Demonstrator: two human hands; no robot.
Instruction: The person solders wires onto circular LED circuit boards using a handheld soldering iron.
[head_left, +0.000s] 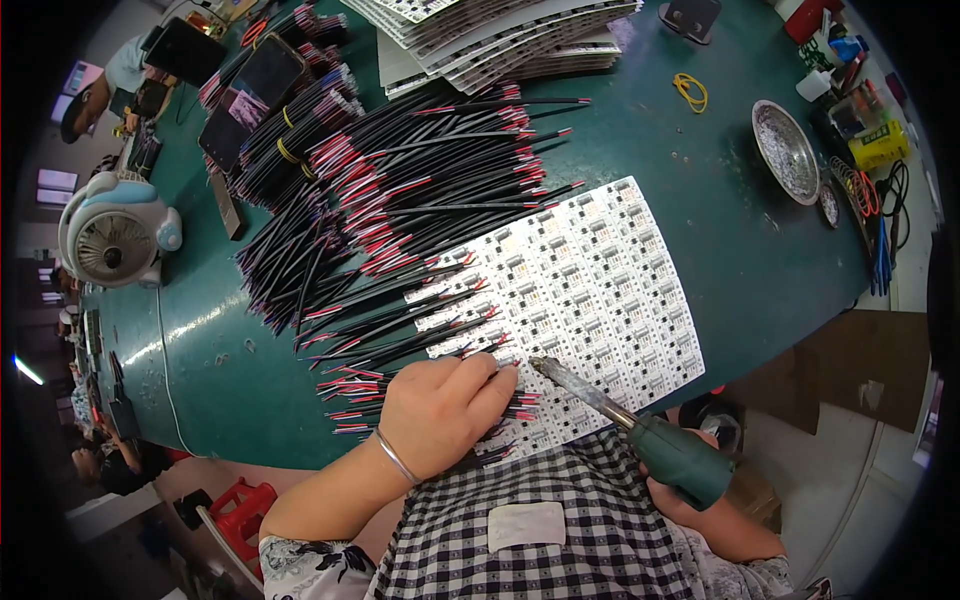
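Observation:
A white panel of small circuit boards lies on the green table in front of me, with black cables running onto its left side. My left hand is closed over these cables, thumb and fingers pinching a cable end against the panel; the fingers hide most of it. In my right hand is a soldering iron with a green handle, and my fingers are partly hidden behind it. Its tip rests at the panel, just right of my left fingertips. More black cables with red and white ends lie beyond the panel.
A stack of white panels stands at the back. Cable bundles and a phone are at the far left, near a small fan. To the right are a metal bowl, a yellow can and a yellow loop.

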